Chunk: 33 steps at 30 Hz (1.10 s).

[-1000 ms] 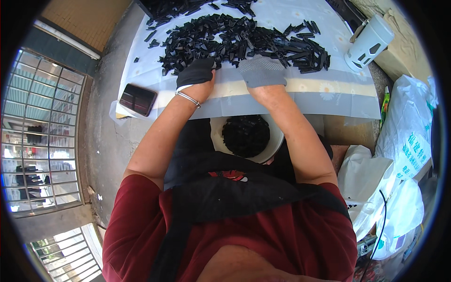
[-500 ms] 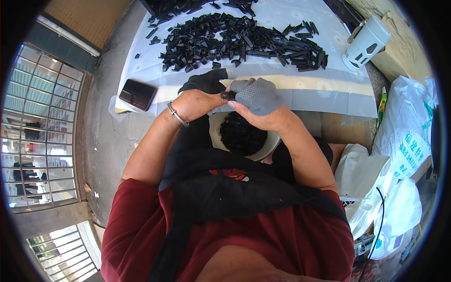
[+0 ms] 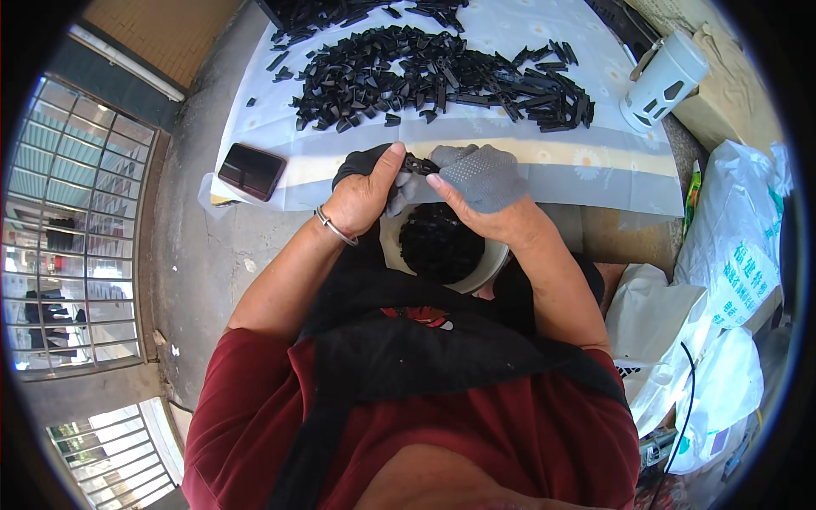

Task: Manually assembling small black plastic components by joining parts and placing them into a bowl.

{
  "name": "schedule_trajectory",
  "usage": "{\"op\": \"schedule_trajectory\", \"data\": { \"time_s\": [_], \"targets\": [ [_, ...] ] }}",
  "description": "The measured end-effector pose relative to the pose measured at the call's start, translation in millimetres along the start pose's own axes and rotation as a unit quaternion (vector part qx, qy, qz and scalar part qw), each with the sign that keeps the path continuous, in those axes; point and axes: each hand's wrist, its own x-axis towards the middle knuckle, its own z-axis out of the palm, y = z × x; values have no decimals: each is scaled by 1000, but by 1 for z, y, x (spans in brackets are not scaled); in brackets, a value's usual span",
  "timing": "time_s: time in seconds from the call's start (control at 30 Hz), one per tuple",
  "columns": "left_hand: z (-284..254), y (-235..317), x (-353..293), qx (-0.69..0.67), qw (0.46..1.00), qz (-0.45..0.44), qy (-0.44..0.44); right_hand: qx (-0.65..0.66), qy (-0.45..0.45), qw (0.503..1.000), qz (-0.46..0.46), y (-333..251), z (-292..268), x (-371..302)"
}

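Between my hands is a small black plastic piece (image 3: pixel 418 165), held above the table's near edge. My left hand (image 3: pixel 367 183), in a dark glove that leaves the thumb bare, grips its left end with the thumb on top. My right hand (image 3: pixel 482 180), in a grey dotted glove with a bare thumb, pinches the right end. Just below my hands stands a pale bucket (image 3: pixel 495 270) with black pieces (image 3: pixel 440 246) in it. A large heap of black plastic parts (image 3: pixel 382 76) lies on the table beyond my hands.
A phone (image 3: pixel 252 172) lies at the left of the cloth-covered table (image 3: pixel 595 174). At the back right stands a pale blue tumbler (image 3: pixel 665 81). White plastic bags (image 3: pixel 722 229) crowd the right side. More black parts (image 3: pixel 314 13) are at the far edge.
My left hand has turned and drawn slightly nearer, its thumb now raised onto the piece. More of the black piece shows. My right hand has shifted slightly right.
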Motion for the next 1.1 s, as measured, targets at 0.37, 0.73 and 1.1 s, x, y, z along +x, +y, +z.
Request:
{"op": "schedule_trajectory", "data": {
  "time_s": [0.37,0.73,1.1],
  "targets": [
    [-2,12,-1,137,990,9,-10,-21,-36,999,-13,2,-8,-2],
    [-15,8,0,310,939,115,-93,29,-129,991,2,-3,10,9],
    [-19,-8,68,582,794,159,71,-303,-30,951,51,53,19,54]
  ]
}}
